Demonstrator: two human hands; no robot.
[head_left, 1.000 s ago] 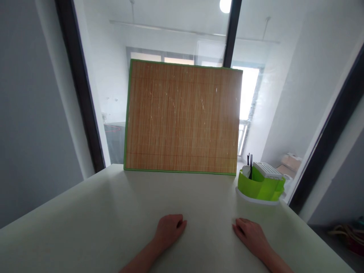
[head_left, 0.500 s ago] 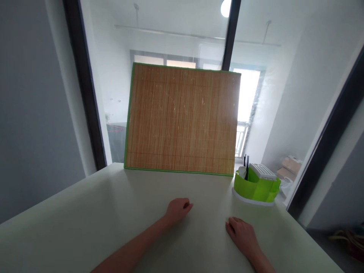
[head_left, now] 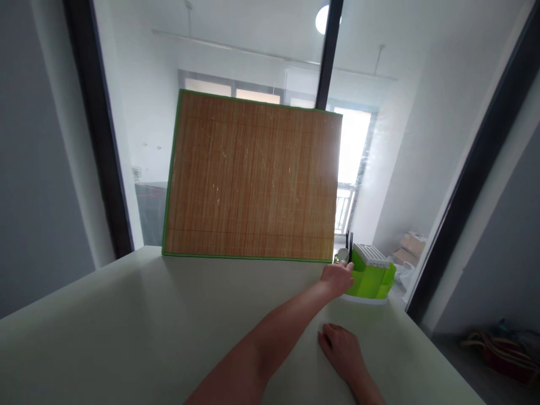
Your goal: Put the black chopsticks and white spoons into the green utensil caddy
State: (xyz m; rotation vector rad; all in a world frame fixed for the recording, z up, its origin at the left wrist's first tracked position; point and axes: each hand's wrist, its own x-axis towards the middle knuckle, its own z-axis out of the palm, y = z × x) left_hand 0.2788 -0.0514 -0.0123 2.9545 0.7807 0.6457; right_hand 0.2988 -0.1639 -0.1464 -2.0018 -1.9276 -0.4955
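My left hand [head_left: 337, 278] is stretched far across the table to the green utensil caddy [head_left: 371, 281]. Its fingers are apart at the caddy's near left side, partly in front of it, and no object shows in them. Whether they touch the caddy I cannot tell. Behind the fingertips, a white rounded item [head_left: 343, 255] and thin black sticks [head_left: 350, 244] stand up in the caddy. My right hand [head_left: 342, 346] rests on the white tabletop [head_left: 139, 337] nearer to me, its fingers loosely curled with nothing visible in them.
A bamboo mat board [head_left: 253, 180] with green edging stands upright at the table's back edge, in front of glass panes with dark frames [head_left: 329, 53]. Cardboard boxes [head_left: 411, 244] lie beyond the glass. A reddish bundle [head_left: 502, 351] is on the floor at the right.
My left hand has moved forward and right, from the middle of the table to the caddy, and its fingers have opened. My right hand stays in place. The view has shifted slightly right.
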